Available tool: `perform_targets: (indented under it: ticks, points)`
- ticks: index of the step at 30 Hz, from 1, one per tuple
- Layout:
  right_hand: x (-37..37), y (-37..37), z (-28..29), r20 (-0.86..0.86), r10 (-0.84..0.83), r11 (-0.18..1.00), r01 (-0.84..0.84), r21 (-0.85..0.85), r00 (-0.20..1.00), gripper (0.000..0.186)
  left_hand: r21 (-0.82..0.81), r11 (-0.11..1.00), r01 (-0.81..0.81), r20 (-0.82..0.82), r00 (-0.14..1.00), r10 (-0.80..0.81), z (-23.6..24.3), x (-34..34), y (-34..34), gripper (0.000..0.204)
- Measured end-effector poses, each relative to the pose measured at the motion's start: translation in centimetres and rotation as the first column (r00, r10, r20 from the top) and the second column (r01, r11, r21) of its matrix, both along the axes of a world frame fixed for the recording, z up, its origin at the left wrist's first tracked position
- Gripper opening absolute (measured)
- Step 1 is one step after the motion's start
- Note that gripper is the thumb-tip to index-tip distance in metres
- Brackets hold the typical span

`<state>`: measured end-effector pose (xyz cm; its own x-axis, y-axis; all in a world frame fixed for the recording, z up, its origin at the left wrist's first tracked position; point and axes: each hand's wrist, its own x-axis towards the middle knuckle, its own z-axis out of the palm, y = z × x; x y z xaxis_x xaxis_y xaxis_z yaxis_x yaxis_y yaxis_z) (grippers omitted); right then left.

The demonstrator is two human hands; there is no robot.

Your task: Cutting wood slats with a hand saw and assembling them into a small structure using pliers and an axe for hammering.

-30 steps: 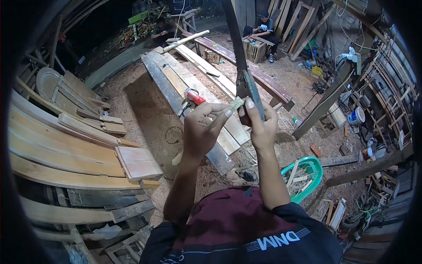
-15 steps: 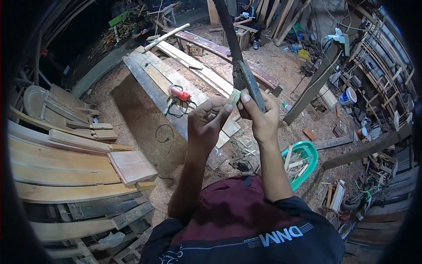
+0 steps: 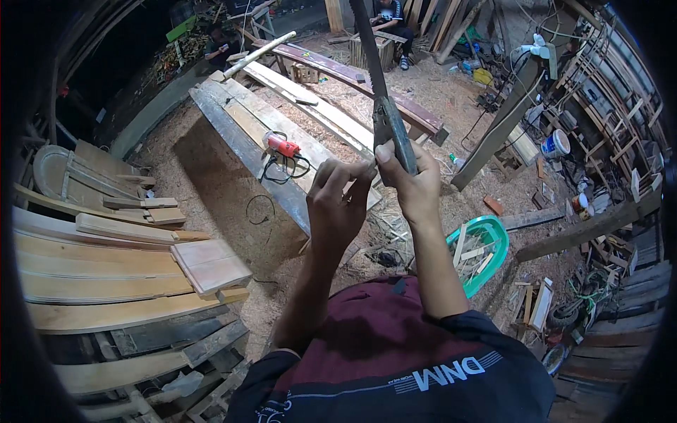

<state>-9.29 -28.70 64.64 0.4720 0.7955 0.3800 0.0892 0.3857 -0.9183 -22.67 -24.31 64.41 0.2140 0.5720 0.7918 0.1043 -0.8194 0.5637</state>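
Several planks (image 3: 264, 113) stretch toward 11 o'clock. Near-upright, the saw (image 3: 377, 77) points to 12, its handle clamped in the right hand (image 3: 421, 189). A green tub (image 3: 502, 247) sits between 3 and 4; a red tool (image 3: 283, 145) lies on the planks at 11. The left hand (image 3: 338, 190) curls beside the right thumb; I cannot tell whether its fingertips pinch anything. The step looks like close fingerwork, not sawing; the next move calls for a steady saw.
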Motion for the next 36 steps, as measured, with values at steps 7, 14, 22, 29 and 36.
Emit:
perform_targets:
  ticks: [7,14,22,29,36]
  points:
    - [0.0,0.9,-3.1,0.097,-0.12,0.99,0.127,-0.068,0.988,0.027,-0.652,0.711,0.264,0.071,0.955,-0.29,-3.9,-0.9,2.6,0.009]
    - [1.8,0.4,-10.9,0.053,-0.2,0.916,0.206,-0.346,0.978,0.038,-0.585,0.782,0.216,-0.163,0.913,-0.374,-13.1,-0.7,5.2,0.013]
    - [3.3,-5.1,-32.9,-0.039,-0.286,0.801,0.217,-0.557,0.957,0.043,-0.49,0.872,-0.029,-0.596,0.741,-0.31,-39.4,2.6,10.3,0.021]
    - [5.1,-5.8,-50.6,0.194,-0.261,0.664,0.322,-0.674,0.945,0.028,-0.318,0.947,-0.046,-0.741,0.635,-0.218,-58.9,8.8,16.2,0.051]
    - [7.7,-3.2,-58.6,0.234,-0.214,0.708,0.315,-0.632,0.948,0.022,-0.063,0.998,-0.027,-0.759,0.651,-0.03,-62.7,13.8,19.6,0.046]
